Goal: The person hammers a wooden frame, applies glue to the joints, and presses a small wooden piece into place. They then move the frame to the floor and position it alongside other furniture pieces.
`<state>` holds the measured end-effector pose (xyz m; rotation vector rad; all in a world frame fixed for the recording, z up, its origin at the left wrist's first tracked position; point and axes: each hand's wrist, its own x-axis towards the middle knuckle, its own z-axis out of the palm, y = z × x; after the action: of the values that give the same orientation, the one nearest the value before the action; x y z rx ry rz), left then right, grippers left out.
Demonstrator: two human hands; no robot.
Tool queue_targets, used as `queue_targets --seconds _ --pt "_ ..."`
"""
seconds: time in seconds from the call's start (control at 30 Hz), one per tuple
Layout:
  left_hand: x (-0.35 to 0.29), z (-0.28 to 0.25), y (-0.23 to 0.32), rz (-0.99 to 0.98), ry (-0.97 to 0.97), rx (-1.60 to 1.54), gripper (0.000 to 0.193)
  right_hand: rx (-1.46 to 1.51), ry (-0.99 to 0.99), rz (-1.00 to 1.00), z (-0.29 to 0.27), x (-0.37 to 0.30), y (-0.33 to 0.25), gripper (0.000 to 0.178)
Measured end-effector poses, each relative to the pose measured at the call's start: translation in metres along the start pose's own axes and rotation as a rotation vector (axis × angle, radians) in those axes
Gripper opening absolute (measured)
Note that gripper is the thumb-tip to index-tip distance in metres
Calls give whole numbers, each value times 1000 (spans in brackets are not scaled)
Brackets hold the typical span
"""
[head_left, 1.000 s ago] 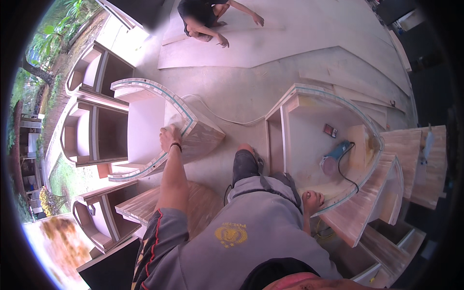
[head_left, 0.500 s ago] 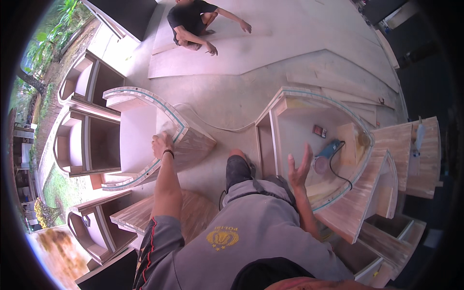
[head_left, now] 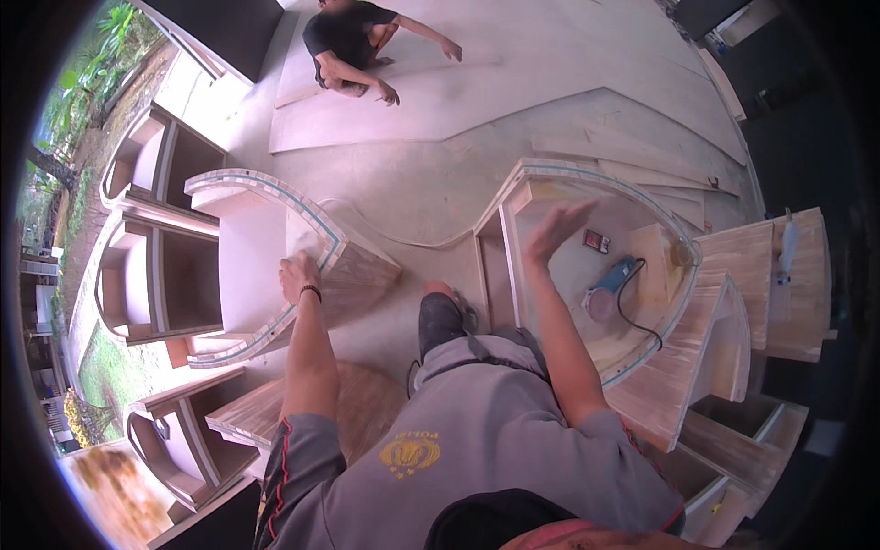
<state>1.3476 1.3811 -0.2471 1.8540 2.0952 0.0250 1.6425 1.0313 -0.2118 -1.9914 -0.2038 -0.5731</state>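
My left hand point(head_left: 300, 275), with a dark bracelet at its wrist, is closed over the rim of an arched wooden cabinet point(head_left: 362, 261) on the left; its fingertips are partly hidden. A teal line runs along that rim. My right hand point(head_left: 559, 231) is raised and holds nothing, its fingers stretched out to the right. Below it lies a second arched wooden cabinet point(head_left: 506, 188) with the same teal line. An angle grinder point(head_left: 616, 286) with a blue body, a pale disc and a black cord rests inside, near a small red and dark pack point(head_left: 596, 241).
Several arched cabinets point(head_left: 158, 275) stand along the left. Wooden pieces point(head_left: 706, 339) crowd the right side. A person point(head_left: 353, 46) in black squats beside large pale sheets point(head_left: 513, 73) at the back. A pale cable point(head_left: 412, 240) crosses the floor between the two cabinets.
My right hand has risen and swung away from my body, over the right cabinet. My left hand stays on the left cabinet's rim. The whole view has shifted slightly.
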Motion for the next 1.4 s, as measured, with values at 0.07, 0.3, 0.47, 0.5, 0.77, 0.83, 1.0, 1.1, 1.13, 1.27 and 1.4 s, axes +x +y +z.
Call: queue_targets --seconds 0.07,0.3,0.47,0.5,0.77,0.83,1.0,1.1,1.13,1.27,1.4 --pt "0 -4 2 -5 12 15 61 72 -50 48 16 7 -40 89" --pt "-5 -2 10 -16 9 14 61 235 -44 109 28 0 -56 89" --pt "0 -1 2 -17 24 22 61 445 41 -196 6 78 -153 82" --pt "0 0 0 -25 28 17 62 512 88 -298 -2 97 -182 81" --pt "-5 -6 9 -31 -8 19 60 375 102 171 99 35 -83 89" --pt "-8 -6 14 -10 -10 15 59 28 -141 582 124 -48 -1 103" --pt "-10 -10 7 -26 -12 -2 59 -339 -493 512 86 -157 47 103" --pt "-5 -6 5 -39 -3 7 59 -389 -664 319 68 -152 51 102" --pt "-2 -3 2 -29 16 11 59 -405 -730 237 61 -148 54 102" --pt "-2 1 3 -10 18 15 59 -520 -913 -86 26 -130 80 98" --pt "-2 -3 7 -38 8 29 60 -599 -969 -198 -16 -113 118 93"
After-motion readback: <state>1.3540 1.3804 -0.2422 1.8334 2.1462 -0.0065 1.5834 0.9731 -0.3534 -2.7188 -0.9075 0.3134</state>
